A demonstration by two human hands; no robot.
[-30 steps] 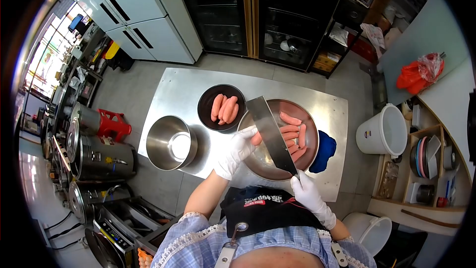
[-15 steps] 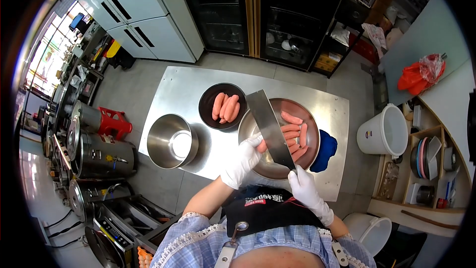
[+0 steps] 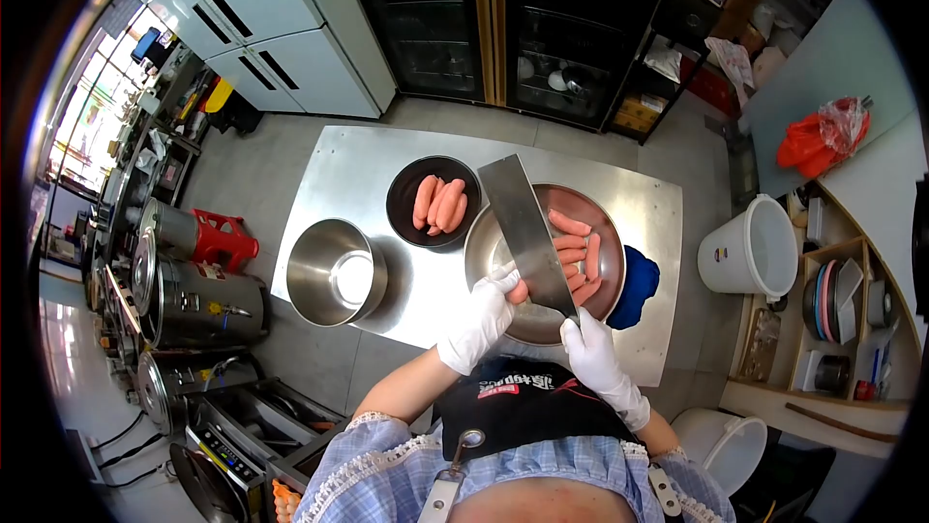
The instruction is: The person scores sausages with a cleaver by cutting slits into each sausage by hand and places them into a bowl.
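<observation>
A large steel basin (image 3: pixel 612 223) stands on the steel table, with several pink sausages (image 3: pixel 592 257) lying in its right half. Over its left side, my gloved left hand (image 3: pixel 481 315) is closed around a sausage (image 3: pixel 519 292), whose rounded end sticks out between thumb and fingers. My gloved right hand (image 3: pixel 592 351) grips the near end of a broad-bladed kitchen knife (image 3: pixel 527 233); the handle is mostly hidden in the glove. The blade slants up and left across the basin, just right of the held sausage. Whether blade and sausage touch, I cannot tell.
A black bowl (image 3: pixel 396 216) of sausages sits behind the basin's left side. A deep steel pot (image 3: pixel 308 276) stands at the table's (image 3: pixel 348 155) left. Beside the basin on the right lies a blue cloth (image 3: pixel 636 289). White buckets (image 3: pixel 731 267) are off to the right.
The knife has shifted slightly up and left, along with my right hand. The sausage in my left hand now shows its rounded end more clearly, turned toward me.
</observation>
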